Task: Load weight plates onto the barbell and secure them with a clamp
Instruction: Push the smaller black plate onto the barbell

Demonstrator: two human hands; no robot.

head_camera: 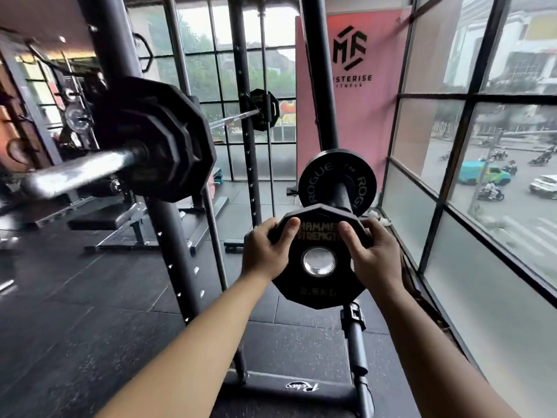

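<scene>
daylight pours in from the windows (482, 146) at 3 o'clock | interior dim | barbell (84, 173) at 9 o'clock smeared with blur | fisheye bends edges

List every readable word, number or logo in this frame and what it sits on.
"HAMME" "STRENGT", ends covered: near plate.
"2.5 KG", blurred: same plate, lower edge.
"ROGUE": round plate behind.
"MF", "YSTERISE", "ITNESS": pink banner.
Upside-down logo, perhaps "Relax": rack base.

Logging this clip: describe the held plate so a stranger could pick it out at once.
By the right window wall runs a black bar. Before it, left hand and right hand grip the plate: many-sided, lettered Hammer Strength, unlike the round Rogue plate behind.
</scene>
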